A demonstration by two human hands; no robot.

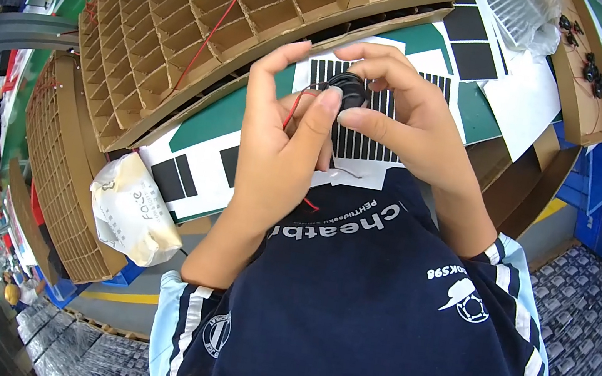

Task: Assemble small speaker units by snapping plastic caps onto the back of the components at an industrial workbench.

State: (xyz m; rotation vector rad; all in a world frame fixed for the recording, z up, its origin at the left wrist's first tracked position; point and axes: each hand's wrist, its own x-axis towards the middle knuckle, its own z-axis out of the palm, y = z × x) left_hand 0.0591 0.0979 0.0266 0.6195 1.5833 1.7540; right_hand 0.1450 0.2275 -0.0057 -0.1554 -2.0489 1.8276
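A compartmented cardboard tray is placed beyond the fingers of left hand and right hand. Between thumbs and fingertips, a shiny, rounded black part is clamped, a red wire curved beside the left thumb.

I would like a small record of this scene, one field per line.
Left hand: fingers on black part
Right hand: fingers on same part
Black part: small, rounded, red wire nearby
Surface: green table, black-striped sheet
Farther left: divided cardboard box
Farther right: cardboard tray, black pieces inside
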